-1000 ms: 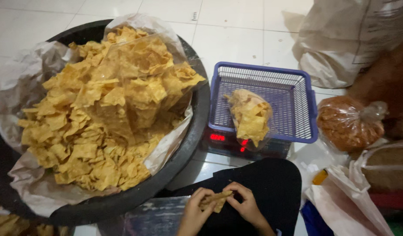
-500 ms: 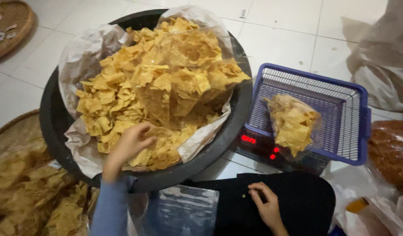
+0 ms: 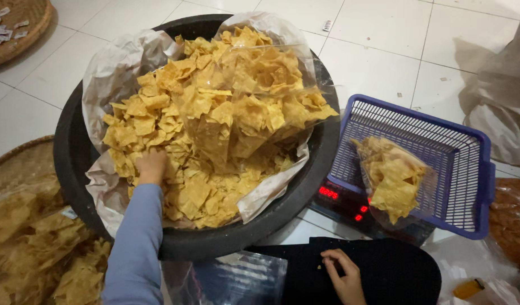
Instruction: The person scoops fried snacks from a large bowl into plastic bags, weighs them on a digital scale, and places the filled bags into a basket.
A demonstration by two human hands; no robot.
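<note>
A: Step in hand, as I read it: scooping. The left hand [image 3: 151, 165] is digging into the heap of yellow fried square crackers [image 3: 215, 113] in the big round black tub [image 3: 73, 164], near-left part of the heap. Fingers are buried in the crackers, so I can't tell whether they're spread or pinching.

B: Right hand?

A: The right hand [image 3: 343, 277] is resting loosely curled on the dark trouser lap [image 3: 395, 271], near centre, holding nothing. A few crumbs are lying beside it.

B: Next move?

A: My guess: lifting a handful clear without crushing the crackers or dragging the crumpled white paper liner [image 3: 110, 68].

B: Counts?

A: One tub, one liner. One clear plastic bag of crackers [image 3: 392, 178] is lying in one purple plastic mesh basket [image 3: 457, 169], which is sitting on one black digital scale with red digits [image 3: 344, 203], right of the tub. One empty clear plastic bag [image 3: 243, 277] is lying near, between tub and lap. One more clear bag is standing in the heap itself. Two woven trays: one far left [image 3: 17, 28], one near left [image 3: 23, 164]. Everything is sitting on the white tiled floor [image 3: 378, 51].
</note>
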